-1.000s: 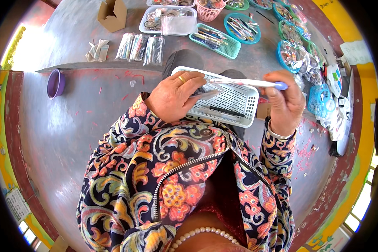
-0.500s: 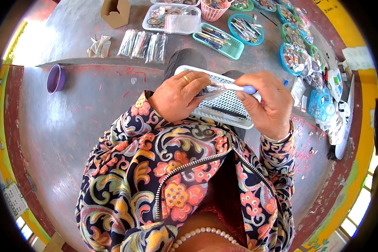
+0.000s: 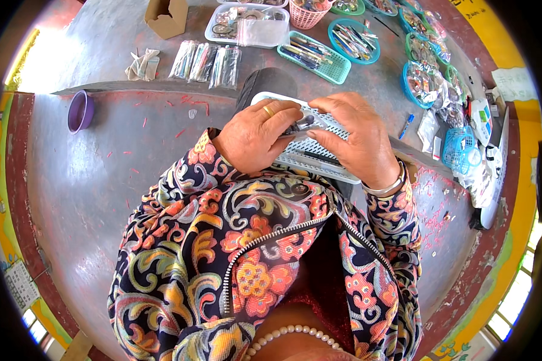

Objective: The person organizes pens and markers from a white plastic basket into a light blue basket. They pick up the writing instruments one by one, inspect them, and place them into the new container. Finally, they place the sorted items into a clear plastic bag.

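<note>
A white perforated plastic tray [image 3: 310,157] rests on my lap over a grey concrete ledge. Both hands meet above it. My left hand [image 3: 256,141], with a gold ring, pinches a thin pen-like item [image 3: 304,124] at the tray's upper edge. My right hand [image 3: 355,138], with a silver bracelet at the wrist, closes on the same item from the right. Fingers hide most of the item. My patterned jacket sleeves fill the lower half of the view.
On the ledge ahead lie clear packets of pens [image 3: 205,60], a cardboard box [image 3: 167,15], a clear plastic box [image 3: 247,24], a teal basket of pens [image 3: 313,51] and a pink basket [image 3: 307,12]. Blue baskets [image 3: 421,84] crowd the right. A purple bowl [image 3: 80,111] stands left.
My right hand has swung left with the white, purple-capped pen and closed in against my left hand. The pen, plainly visible before, is now mostly covered by fingers.
</note>
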